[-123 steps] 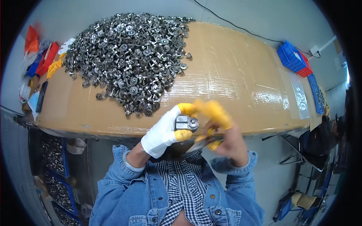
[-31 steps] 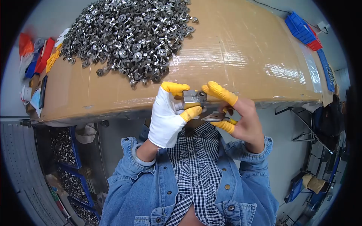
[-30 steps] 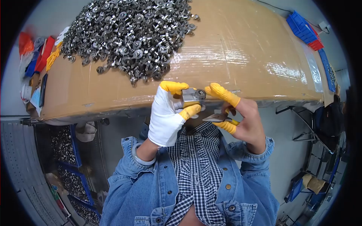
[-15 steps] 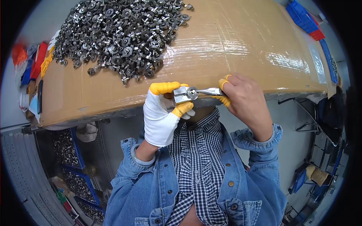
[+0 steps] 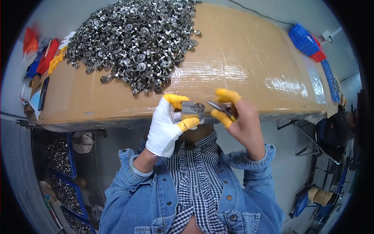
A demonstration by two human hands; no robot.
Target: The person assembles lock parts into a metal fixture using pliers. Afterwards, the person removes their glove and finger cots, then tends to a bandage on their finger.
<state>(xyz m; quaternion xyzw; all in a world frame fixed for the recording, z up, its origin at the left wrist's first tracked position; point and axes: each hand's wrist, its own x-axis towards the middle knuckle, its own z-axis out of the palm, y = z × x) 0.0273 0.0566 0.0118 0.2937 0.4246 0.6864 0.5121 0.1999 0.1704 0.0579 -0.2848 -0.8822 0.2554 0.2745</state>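
Observation:
My left hand (image 5: 164, 126), in a white glove with yellow fingertips, is closed on a small metal block (image 5: 188, 109). At the block's right side sits a small round metal part (image 5: 200, 107) with a hole or hub in its middle. My right hand (image 5: 246, 121), with yellow finger covers, grips a pair of pliers (image 5: 221, 108). The tips of the pliers point left toward the round part and stand a little apart from it. Their handles are partly hidden and blurred by my fingers.
A large heap of small metal wheel-like parts (image 5: 136, 46) lies on the cardboard-covered table (image 5: 210, 50). Blue (image 5: 303, 41) and red bins (image 5: 318, 52) stand at the far right. Blue trays (image 5: 74, 156) of small parts are below left. A dark phone-like object (image 5: 43, 93) lies at the left edge.
The pliers have come away from the round part, and my right hand has turned. My left hand still holds the block. The whole view has shifted somewhat.

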